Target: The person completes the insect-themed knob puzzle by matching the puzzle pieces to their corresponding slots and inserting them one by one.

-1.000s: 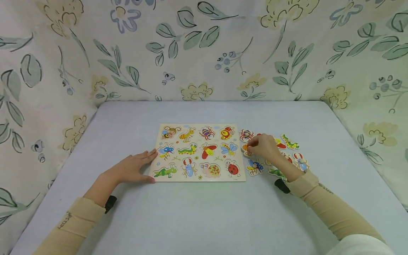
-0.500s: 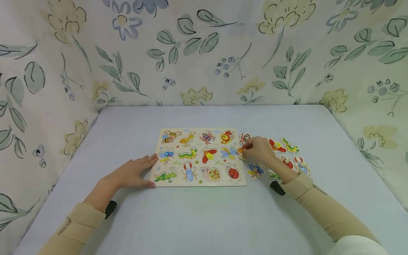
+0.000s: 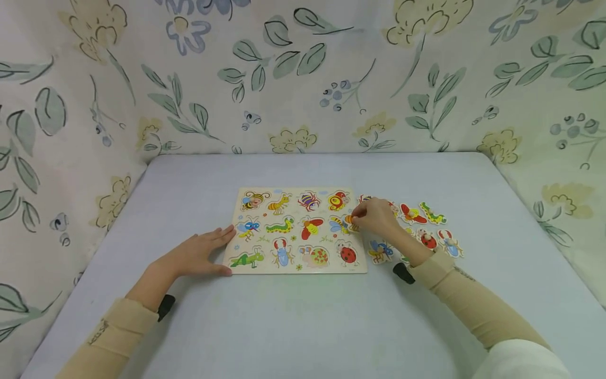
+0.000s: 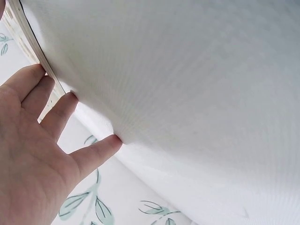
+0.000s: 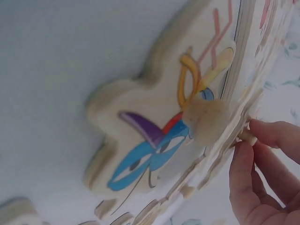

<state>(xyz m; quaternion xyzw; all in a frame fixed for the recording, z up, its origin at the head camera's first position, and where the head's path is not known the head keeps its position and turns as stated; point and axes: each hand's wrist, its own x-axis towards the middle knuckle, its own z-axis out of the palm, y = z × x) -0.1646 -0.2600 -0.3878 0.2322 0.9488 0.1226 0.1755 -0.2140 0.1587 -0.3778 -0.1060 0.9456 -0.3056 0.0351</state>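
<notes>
The wooden insect puzzle board (image 3: 293,268) lies flat on the table. My left hand (image 3: 196,257) rests at its left edge, fingers spread and fairly straight; in the left wrist view fingertips (image 4: 40,70) touch the board's side. Over the board's right edge, my right hand (image 3: 379,217) pinches an orange-striped insect puzzle piece (image 3: 351,223), partly covering the printed blue-winged bee. The right wrist view shows thumb and fingers on the piece's small wooden knob (image 5: 247,136). Just below that hand lies a blue mosquito piece (image 3: 380,251), large in the right wrist view.
Several loose knobbed pieces lie right of the board, among them a caterpillar (image 3: 433,213), a red-winged bug (image 3: 412,214), a ladybird (image 3: 427,239) and a stag beetle (image 3: 450,243). The white table (image 3: 293,326) meets a floral cloth (image 3: 303,105) at the back.
My right hand has moved left with the orange-striped piece, from among the loose pieces to over the board's right edge. The left hand has stayed at the board's left edge.
</notes>
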